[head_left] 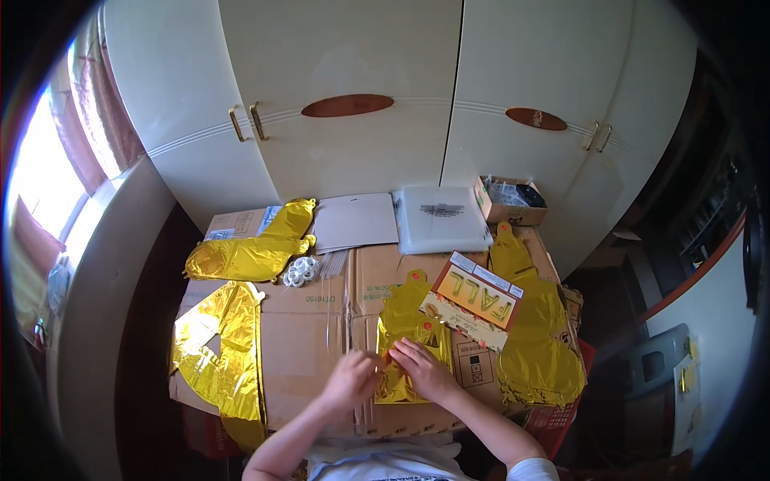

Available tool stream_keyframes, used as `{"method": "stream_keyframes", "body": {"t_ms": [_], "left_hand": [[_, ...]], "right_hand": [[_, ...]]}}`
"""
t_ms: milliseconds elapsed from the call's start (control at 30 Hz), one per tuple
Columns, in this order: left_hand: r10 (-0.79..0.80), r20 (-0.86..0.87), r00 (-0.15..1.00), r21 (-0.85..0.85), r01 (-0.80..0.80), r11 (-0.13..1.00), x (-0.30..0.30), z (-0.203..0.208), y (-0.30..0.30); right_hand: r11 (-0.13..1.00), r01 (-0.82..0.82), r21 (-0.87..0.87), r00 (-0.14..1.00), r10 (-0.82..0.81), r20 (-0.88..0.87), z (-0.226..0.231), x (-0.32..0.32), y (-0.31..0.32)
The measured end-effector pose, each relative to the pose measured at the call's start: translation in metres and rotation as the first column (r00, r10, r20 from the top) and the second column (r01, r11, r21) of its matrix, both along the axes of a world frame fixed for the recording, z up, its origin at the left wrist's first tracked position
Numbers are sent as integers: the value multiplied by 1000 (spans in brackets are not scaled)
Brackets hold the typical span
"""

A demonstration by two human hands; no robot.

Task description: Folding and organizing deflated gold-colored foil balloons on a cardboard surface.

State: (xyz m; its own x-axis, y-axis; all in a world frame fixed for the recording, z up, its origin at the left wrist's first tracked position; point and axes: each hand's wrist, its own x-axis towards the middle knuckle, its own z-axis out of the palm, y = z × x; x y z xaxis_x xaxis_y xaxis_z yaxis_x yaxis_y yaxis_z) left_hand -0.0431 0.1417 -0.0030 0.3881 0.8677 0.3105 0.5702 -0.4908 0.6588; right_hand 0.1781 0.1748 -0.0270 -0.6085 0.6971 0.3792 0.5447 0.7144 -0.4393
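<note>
A folded gold foil balloon (405, 309) lies in front of me on the cardboard, with small red dots on its tabs. At its left edge my left hand (353, 381) is closed, the fingertips pinching the foil. My right hand (421, 369) rests on the same balloon, fingers bent and pressed together on the foil close to the left fingertips. What exactly lies between the fingertips is hidden. A printed card (472, 301) picturing gold letter balloons overlaps the foil's upper right side.
More gold foil balloons lie at the left (228, 345), back left (257, 244) and right (537, 345). White ribbon rolls (301, 272), a grey-brown board (356, 220), a stack of clear plastic bags (443, 220) and a small carton (513, 210) line the back. Cupboards stand behind the cardboard-covered table (309, 353).
</note>
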Motion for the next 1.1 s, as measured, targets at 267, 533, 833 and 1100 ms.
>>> {"method": "stream_keyframes", "body": {"t_ms": [267,533,833,1100], "left_hand": [[-70,-562,824,176,202,963,-28,13,45],[-93,-639,763,146,239,960,-24,8,51],[-35,-640,768,194,205,959,-23,11,52],[25,-650,760,211,148,966,-21,18,75]], "right_hand": [[999,-5,37,1000,4,23,-2,0,1],[1000,-5,9,999,4,34,1,1,1],[1000,-4,11,999,4,40,0,0,2],[1000,6,11,999,-6,37,-1,0,2]]}}
